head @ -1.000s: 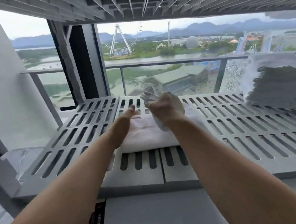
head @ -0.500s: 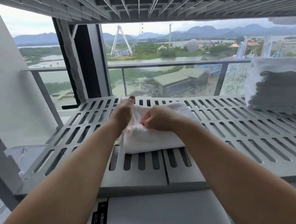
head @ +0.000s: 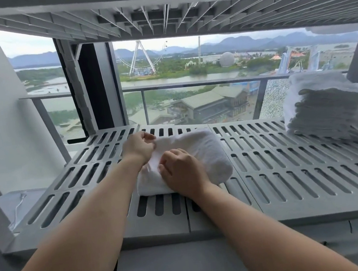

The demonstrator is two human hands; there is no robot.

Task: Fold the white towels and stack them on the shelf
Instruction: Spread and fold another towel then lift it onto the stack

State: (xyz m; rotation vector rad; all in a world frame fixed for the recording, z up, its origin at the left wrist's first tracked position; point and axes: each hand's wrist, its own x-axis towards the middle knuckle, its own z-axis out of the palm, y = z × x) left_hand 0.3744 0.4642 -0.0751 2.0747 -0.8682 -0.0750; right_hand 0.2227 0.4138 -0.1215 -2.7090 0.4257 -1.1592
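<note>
White towel [head: 201, 153] folded thick on slotted grey shelf [head: 294, 188], directly under both hands — left hand [head: 138, 147] pinching cloth at far-left corner, right hand [head: 182, 173] curled, gripping near fold. Stack of folded towels [head: 322, 107] well right of right hand, same shelf.

white towel [head: 203, 152], plain. grey shelf [head: 291, 166], dark slot pattern in rows. white towel stack [head: 319, 103], shaded grey folds.
</note>
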